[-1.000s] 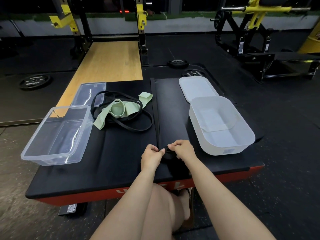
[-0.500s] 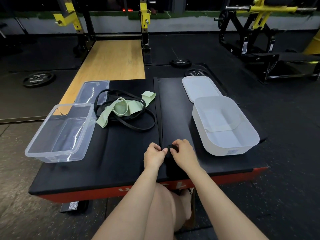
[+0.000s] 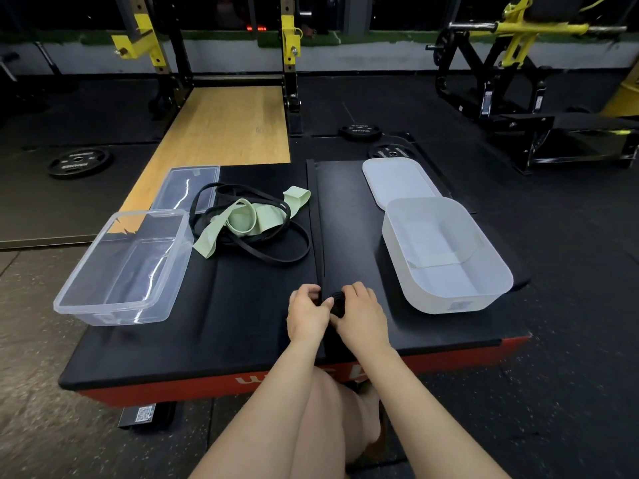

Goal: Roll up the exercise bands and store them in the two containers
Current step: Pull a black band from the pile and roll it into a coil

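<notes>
Head view: left hand [image 3: 308,314] and right hand [image 3: 363,314] pinch the black band [image 3: 337,302], a small coil on the desk [image 3: 242,323] just left of the white container [image 3: 446,254]. Best keep each turn tight and edges aligned.

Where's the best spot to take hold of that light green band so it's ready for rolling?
Probably the flat free end of the light green band, nearest the clear container. It sticks out from under the thin black bands looped over the middle, so pinch it from the left across its width and draw it out. The folded far end looks harder to start.
</notes>
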